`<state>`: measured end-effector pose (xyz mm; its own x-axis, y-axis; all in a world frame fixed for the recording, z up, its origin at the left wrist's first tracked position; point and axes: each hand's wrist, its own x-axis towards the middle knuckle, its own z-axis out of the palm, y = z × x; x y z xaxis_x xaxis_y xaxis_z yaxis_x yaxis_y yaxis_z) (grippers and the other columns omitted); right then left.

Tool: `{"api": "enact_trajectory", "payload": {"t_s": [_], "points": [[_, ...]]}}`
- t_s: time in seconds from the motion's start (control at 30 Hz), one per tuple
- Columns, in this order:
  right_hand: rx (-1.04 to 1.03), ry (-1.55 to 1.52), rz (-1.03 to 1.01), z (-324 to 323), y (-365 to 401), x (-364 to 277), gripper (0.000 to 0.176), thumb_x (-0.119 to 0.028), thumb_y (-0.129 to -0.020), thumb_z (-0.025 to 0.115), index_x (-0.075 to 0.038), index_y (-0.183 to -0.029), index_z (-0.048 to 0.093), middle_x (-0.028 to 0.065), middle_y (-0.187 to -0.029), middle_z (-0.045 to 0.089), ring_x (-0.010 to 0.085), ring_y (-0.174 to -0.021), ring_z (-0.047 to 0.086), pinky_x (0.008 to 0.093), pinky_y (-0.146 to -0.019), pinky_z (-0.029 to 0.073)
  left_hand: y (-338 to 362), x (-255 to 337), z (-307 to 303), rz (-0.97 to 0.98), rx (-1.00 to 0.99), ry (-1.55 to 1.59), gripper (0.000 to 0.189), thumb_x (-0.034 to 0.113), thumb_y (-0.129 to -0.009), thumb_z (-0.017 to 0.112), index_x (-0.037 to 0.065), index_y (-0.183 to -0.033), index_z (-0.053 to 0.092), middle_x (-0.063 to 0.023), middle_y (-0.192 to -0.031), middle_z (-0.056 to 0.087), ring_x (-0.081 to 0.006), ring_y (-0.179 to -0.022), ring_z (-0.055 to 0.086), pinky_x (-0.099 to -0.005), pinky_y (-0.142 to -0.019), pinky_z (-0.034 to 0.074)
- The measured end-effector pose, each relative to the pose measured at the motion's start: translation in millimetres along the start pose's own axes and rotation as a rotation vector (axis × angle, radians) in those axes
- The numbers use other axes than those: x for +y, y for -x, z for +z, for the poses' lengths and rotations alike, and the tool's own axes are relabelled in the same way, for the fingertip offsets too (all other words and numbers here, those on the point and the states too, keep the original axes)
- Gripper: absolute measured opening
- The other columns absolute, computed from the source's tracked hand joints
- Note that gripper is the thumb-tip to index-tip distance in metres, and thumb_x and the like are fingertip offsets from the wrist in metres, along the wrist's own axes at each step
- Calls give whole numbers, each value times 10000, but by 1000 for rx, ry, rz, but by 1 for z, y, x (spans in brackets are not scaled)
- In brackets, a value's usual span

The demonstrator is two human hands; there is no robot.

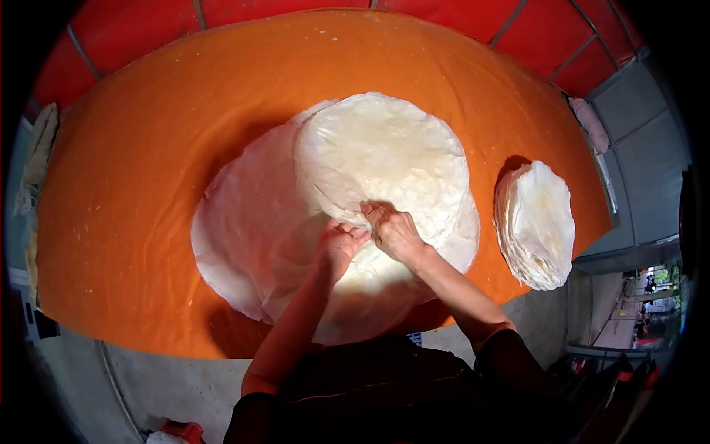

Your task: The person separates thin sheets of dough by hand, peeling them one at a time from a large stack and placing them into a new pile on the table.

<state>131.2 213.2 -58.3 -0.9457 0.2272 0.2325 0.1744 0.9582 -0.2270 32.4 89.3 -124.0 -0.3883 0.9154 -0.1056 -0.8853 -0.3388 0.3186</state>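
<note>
A pile of thin, round, pale flatbread sheets [384, 152] lies on the orange cloth, its near edge under my hands. Beneath it and to its left spread larger, thinner sheets [244, 214], overlapping one another. My left hand [345, 243] is closed, its fingertips pinching the near edge of a flatbread sheet. Right beside it, my right hand [395, 232] has its fingers curled on the same edge. Both hands almost touch. How many layers they grip is hidden by the fingers.
A folded stack of flatbread sheets [543, 222] stands at the table's right edge. Orange cloth [126, 200] covers the wide table. Red padded panels [259, 11] line the far side. Rolled cloths lie at both table ends, and a red object [183, 431] sits on the floor at lower left.
</note>
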Motion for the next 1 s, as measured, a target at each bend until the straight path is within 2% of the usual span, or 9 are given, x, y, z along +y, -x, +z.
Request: {"api": "enact_trajectory", "payload": {"t_s": [0.3,0.4,0.47,0.53,0.63,0.73,0.83,0.9,1.0], "points": [[123,112,-9,21,10,-6,516,-82,-726,550,62,-1200,406,244,-1138,497,341,-999,526,366,-814,459,10,10,27,76,-15,-680,559,-41,-569,445,-6,-1127,437,-109,-1082,490,-211,-1014,467,-307,-912,366],[-7,-13,-84,15,-6,20,489,-45,-664,627,-11,-1136,504,173,-1082,559,296,-913,578,340,-751,491,25,-5,-36,322,328,-1186,542,22,-625,489,-19,-1159,403,-138,-1077,472,-269,-994,464,-335,-897,368],[-351,-287,293,-70,-60,25,315,-70,-769,590,-11,-1069,513,186,-1124,530,205,-972,556,295,-753,466,63,18,-13,551,685,-1674,569,78,-639,542,-28,-1172,375,-191,-1096,449,-341,-979,448,-389,-874,363],[-99,-464,305,-129,-96,52,241,21,-713,501,31,-944,572,90,-886,579,133,-807,537,281,-677,456,95,47,11,782,1057,-2143,612,134,-653,596,-38,-1185,347,-245,-1116,425,-413,-963,431,-443,-851,359],[-104,-188,146,-206,-148,28,264,67,-629,435,40,-815,619,24,-665,555,100,-631,506,271,-565,446,114,62,-18,588,1007,-1790,612,155,-638,622,-37,-1159,364,-249,-1078,429,-422,-942,424,-467,-835,358],[40,29,-139,-214,-146,-26,194,23,-622,507,35,-779,621,250,-652,529,364,-615,557,383,-620,467,110,74,-4,587,1044,-1931,575,163,-638,633,-21,-1125,391,-229,-1027,450,-415,-930,428,-463,-817,365],[-169,-90,-89,-166,-130,-46,290,45,-638,528,-22,-895,643,233,-756,573,346,-726,584,380,-686,471,107,85,24,369,1117,-2143,503,174,-664,639,-2,-1091,441,-199,-1001,476,-402,-924,436,-461,-802,369],[-254,-136,-126,-115,-132,-18,349,61,-654,528,-57,-962,643,218,-867,596,311,-819,596,358,-753,463,95,72,-12,698,920,-1751,414,128,-688,637,20,-1056,482,-149,-980,496,-356,-944,452,-413,-827,384],[-203,-382,-52,-94,-161,73,325,-1,-657,589,-48,-974,643,132,-847,652,125,-787,590,275,-741,453,62,58,-4,305,653,-1516,411,168,-699,658,9,-1048,511,-198,-1068,475,-380,-987,436,-423,-828,384]]}}
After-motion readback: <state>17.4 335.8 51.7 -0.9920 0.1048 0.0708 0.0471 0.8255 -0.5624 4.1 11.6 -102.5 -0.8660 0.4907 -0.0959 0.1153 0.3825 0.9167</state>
